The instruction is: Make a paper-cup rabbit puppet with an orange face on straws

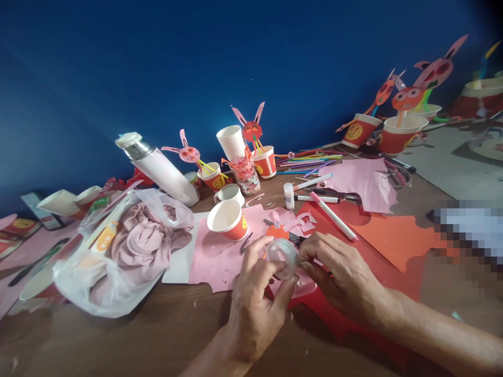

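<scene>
My left hand [255, 293] is closed around a roll of clear tape [288, 256], its fingers and thumb gripping the ring. Against the roll's right edge, my right hand [341, 277] is closed in a pinch; a tape end between its fingertips is too small to make out. Just behind the roll lie an orange paper disc [277, 232] and pink paper scraps [304, 222]. Under and around my hands are pink paper [204, 262] and red paper [404, 267]. A red-and-white paper cup [228, 220] stands upright behind my left hand.
Paper cups with rabbit-like figures [189, 153] line the wall. A thermos [157, 167] leans at left behind a plastic bag [94, 293] with cloth. Markers [334, 216], a small bottle [289, 196], colored sticks [306, 165] and orange paper [396, 238] lie to the right.
</scene>
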Motion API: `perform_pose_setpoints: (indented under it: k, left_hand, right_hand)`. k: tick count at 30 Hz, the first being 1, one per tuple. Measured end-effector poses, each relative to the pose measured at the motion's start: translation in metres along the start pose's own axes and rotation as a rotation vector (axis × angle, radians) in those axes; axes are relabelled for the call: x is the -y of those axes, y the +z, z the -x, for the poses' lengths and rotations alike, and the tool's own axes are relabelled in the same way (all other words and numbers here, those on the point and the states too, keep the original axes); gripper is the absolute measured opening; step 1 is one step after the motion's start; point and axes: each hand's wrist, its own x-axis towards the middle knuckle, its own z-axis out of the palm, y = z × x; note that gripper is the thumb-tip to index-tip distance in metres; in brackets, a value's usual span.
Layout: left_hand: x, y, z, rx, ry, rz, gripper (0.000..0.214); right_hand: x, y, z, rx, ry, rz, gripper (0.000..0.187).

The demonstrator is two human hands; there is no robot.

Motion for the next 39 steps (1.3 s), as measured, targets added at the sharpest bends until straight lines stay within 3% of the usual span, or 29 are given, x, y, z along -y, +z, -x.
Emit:
perform_pose_setpoints:
  k: [9,20,31,39]
  left_hand:
    - [-0.0059,-0.0002,-0.0020,-0.001,-0.042,0.096,0.007]
    - [-0.0002,-0.0020,-0.0014,-0.024,-0.112,0.089,0.006]
    - [-0.0004,0.0002,-0.0004,0.004,-0.129,0.102,0.006]
    - [-0.0016,0.0030,0.0004,0.014,-0.166,0.143,0.007]
  right_hand:
    - [0.0036,-0.0007,0.0018,-0.040,-0.127,0.049,0.012]
    - [0.0024,-0.0023,-0.0008,-0.118,0.029,-0.087,0.017]
    - [-0.0040,0.0004,-0.0008,-0.142,-0.139,0.081,0.007]
    - [0.0007,-0.0005,-0.0023,-0.094,-0.132,0.132,0.009]
